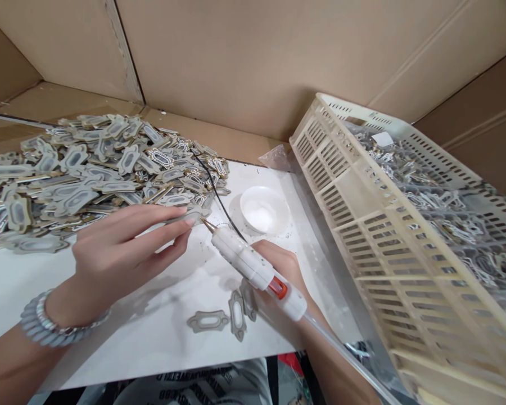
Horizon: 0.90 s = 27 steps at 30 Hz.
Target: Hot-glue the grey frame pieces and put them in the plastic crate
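Note:
My left hand (122,247) pinches a flat grey frame-shaped piece (181,218) between thumb and fingers, held just above the white board (164,337). My right hand (278,264) grips a white glue gun (257,270) with an orange trigger. Its metal nozzle (208,225) points left and almost touches the held piece. A clear glue stick (341,351) sticks out of the gun's back. A black cord (219,202) runs from the gun toward the pile.
A big heap of the same grey pieces (80,169) covers the left. Three loose pieces (227,315) lie near the board's front edge. A small white bowl (264,209) sits mid-table. A cream slotted basket (388,236) of pieces stands tilted at right. Cardboard walls (236,56) surround.

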### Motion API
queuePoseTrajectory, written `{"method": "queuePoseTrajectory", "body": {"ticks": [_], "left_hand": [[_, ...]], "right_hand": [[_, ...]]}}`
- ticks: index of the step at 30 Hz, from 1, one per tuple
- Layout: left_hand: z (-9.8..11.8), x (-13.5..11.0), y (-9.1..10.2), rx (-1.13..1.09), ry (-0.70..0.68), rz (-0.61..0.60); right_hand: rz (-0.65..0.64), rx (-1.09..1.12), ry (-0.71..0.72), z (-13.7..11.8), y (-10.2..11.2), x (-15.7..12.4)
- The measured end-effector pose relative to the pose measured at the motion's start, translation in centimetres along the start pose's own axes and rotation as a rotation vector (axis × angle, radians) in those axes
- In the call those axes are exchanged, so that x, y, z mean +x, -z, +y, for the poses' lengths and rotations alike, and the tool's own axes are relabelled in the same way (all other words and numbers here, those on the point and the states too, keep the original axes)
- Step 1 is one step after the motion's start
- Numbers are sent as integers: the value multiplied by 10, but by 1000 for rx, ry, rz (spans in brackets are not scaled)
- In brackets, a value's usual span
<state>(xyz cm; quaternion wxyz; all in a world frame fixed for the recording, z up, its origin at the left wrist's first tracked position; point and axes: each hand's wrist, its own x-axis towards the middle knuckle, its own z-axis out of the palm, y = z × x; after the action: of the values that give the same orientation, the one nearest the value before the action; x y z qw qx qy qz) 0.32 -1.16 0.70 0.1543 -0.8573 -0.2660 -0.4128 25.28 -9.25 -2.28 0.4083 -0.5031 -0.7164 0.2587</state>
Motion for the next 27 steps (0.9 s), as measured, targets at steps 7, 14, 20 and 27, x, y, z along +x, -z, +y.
{"method": "queuePoseTrajectory", "body": {"ticks": [7, 14, 20, 27], "left_hand": [[1, -1, -2, 5, -13, 1], [-4, 1, -3, -7, -78, 40], [-2, 3, -3, -4, -92, 51], [-3, 3, -3, 24, -115, 61]], "right_hand": [[10, 3, 11, -1, -1, 0], [17, -3, 8, 1, -2, 0], [18, -20, 10, 1, -1, 1], [19, -23, 14, 0, -1, 1]]}}
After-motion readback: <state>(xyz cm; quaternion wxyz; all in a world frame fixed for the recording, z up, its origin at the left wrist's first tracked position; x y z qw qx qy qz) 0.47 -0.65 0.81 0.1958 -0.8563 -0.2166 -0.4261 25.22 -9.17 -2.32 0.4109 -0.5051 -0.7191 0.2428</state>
